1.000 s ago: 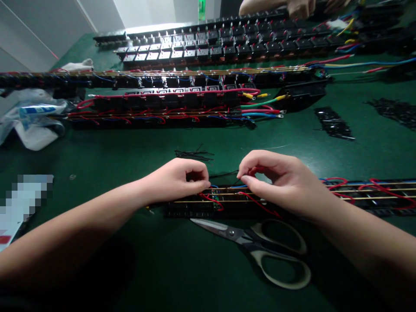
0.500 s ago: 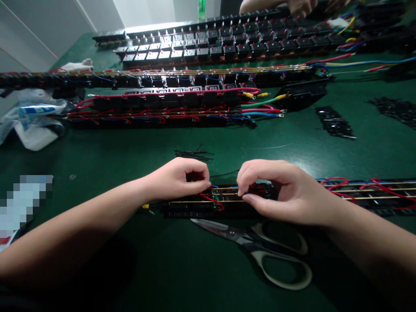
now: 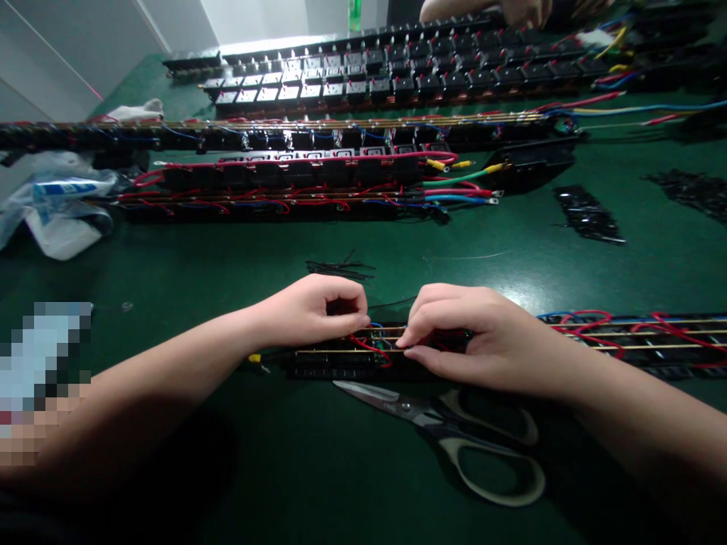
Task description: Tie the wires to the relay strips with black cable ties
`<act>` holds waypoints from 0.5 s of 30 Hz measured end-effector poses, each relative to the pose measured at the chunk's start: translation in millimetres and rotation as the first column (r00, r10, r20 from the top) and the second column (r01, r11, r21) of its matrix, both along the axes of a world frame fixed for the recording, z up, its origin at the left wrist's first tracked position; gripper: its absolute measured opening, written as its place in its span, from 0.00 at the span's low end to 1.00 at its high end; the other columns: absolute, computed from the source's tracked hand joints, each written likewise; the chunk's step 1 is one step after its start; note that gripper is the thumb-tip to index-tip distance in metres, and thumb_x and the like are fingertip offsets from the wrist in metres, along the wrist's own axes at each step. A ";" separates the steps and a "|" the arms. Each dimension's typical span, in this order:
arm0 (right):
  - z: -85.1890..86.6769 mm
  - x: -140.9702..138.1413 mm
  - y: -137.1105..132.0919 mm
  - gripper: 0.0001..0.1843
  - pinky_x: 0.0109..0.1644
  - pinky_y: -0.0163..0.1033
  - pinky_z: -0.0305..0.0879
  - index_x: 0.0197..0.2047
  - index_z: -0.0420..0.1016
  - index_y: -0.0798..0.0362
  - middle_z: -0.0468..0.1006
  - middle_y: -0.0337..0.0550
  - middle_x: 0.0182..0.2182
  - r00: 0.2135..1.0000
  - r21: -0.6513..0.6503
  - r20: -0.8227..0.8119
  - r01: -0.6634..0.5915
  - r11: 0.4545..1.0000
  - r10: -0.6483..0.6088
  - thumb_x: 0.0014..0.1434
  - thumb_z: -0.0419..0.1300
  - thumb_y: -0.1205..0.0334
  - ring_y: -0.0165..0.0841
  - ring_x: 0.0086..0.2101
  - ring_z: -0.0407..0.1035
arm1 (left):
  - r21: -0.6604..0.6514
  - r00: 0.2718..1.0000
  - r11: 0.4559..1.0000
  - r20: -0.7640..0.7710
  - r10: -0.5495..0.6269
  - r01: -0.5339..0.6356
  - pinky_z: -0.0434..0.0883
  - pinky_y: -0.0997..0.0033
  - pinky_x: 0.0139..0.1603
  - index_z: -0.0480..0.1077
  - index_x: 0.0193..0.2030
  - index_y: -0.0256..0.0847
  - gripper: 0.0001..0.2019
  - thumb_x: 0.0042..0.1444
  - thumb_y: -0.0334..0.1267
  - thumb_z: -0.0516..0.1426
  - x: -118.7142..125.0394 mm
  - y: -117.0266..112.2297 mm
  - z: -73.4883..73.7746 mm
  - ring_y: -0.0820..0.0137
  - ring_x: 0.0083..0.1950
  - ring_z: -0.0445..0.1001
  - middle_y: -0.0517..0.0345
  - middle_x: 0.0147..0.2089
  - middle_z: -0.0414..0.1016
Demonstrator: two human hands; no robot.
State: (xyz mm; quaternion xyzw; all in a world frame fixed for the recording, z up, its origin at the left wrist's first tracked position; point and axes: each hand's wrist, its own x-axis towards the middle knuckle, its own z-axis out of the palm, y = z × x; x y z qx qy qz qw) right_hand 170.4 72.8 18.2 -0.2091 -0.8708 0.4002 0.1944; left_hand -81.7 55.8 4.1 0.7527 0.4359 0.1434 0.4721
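Note:
A long black socket strip (image 3: 625, 344) with brass rails and red and blue wires lies across the green table in front of me. My left hand (image 3: 310, 310) rests curled at the strip's left part, fingertips pinched on a thin black tie or wire by the rails. My right hand (image 3: 482, 337) lies over the strip just to the right, fingers pressed together on the red wires there. What each pinch holds is too small to name. Grey-handled scissors (image 3: 454, 435) lie just below both hands.
Several wired socket strips (image 3: 295, 185) lie in rows at the back. A small heap of black cable ties (image 3: 341, 267) is beyond my hands, more black parts (image 3: 588, 216) at right. Plastic bags (image 3: 57, 208) sit at left. Another person's hands (image 3: 511, 10) work at the top edge.
My right hand has dropped from above the strip onto it and slid left toward my left hand. My left hand has hardly moved.

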 end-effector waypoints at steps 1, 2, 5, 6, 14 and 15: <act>-0.4 -0.3 0.3 0.06 0.35 0.33 0.68 0.34 0.80 0.52 0.80 0.41 0.30 1.000 0.007 0.015 0.007 1.000 -0.007 0.59 0.63 0.70 0.30 0.32 0.74 | 0.002 1.000 1.000 -0.004 -0.005 0.005 0.63 0.75 0.35 0.71 0.33 0.39 0.11 0.62 0.43 0.58 -0.4 0.3 0.2 0.73 0.33 0.67 0.64 0.29 0.70; -0.9 -0.7 0.6 0.05 0.35 0.34 0.68 0.33 0.80 0.52 0.80 0.41 0.29 0.999 0.013 0.029 0.013 1.000 -0.014 0.60 0.63 0.69 0.30 0.32 0.74 | 0.006 1.000 1.000 -0.007 -0.011 0.011 0.64 0.75 0.36 0.71 0.33 0.39 0.11 0.63 0.43 0.57 -0.9 0.7 0.3 0.73 0.34 0.67 0.64 0.30 0.70; -1.8 -2.5 1.6 0.06 0.34 0.34 0.66 0.31 0.78 0.52 0.79 0.42 0.30 0.998 0.016 0.054 0.021 1.000 -0.022 0.60 0.63 0.67 0.31 0.31 0.73 | 0.019 0.999 0.999 -0.013 -0.030 0.030 0.65 0.75 0.39 0.72 0.35 0.38 0.14 0.66 0.45 0.53 -3.9 2.8 0.0 0.71 0.36 0.70 0.62 0.33 0.73; -1.5 -3.5 1.9 0.07 0.34 0.34 0.66 0.31 0.78 0.52 0.79 0.42 0.29 0.998 0.015 0.062 0.021 1.000 -0.022 0.61 0.62 0.66 0.31 0.31 0.73 | 0.023 0.999 0.999 -0.016 -0.039 0.039 0.66 0.75 0.40 0.73 0.37 0.38 0.14 0.67 0.45 0.52 -5.4 3.8 -0.4 0.71 0.38 0.71 0.61 0.35 0.74; 15.8 -21.1 3.3 0.08 0.28 0.33 0.54 0.25 0.68 0.51 0.70 0.34 0.23 0.964 0.015 0.264 -0.028 1.000 0.023 0.55 0.60 0.70 0.28 0.25 0.62 | 0.029 0.978 0.984 -0.118 -0.171 0.176 0.68 0.75 0.48 0.77 0.47 0.42 0.13 0.64 0.36 0.51 -12.9 10.1 2.4 0.70 0.45 0.76 0.60 0.45 0.81; 17.1 -23.5 3.5 0.09 0.28 0.33 0.52 0.24 0.66 0.51 0.68 0.34 0.22 0.964 0.018 0.264 -0.044 0.999 0.038 0.54 0.59 0.70 0.28 0.24 0.61 | 0.031 0.974 0.981 -0.132 -0.186 0.192 0.68 0.75 0.48 0.77 0.48 0.42 0.13 0.65 0.36 0.51 -12.3 9.9 3.8 0.70 0.46 0.76 0.60 0.45 0.81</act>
